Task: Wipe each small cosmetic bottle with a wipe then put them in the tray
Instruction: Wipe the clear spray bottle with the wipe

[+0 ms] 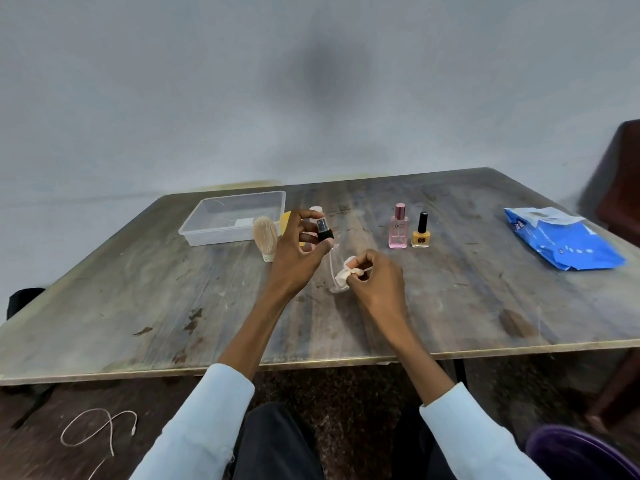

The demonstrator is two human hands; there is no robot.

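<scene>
- The clear spray bottle (331, 261) is tough to see: the body is see-through and blurs into the table (138, 306); only its black pump top is plain.
- Left hand (298, 251) pinches that black top with thumb and fingers, so the bottle hangs below the grip, tilted toward the right hand.
- Right hand (374, 282) has its fingers curled tight round a bunched wipe (344, 274), touching the bottle's lower part.
- Something yellow sits mostly hidden behind the left hand, can't tell what.
- Far left: empty-looking clear tray (235, 216), a pale bottle (266, 240) just near it.
- Pink perfume bottle (398, 227) and yellow nail polish (420, 232) stand side by side, far right of the hands.
- Blue wipes pack (561, 237) lies at the right edge.
</scene>
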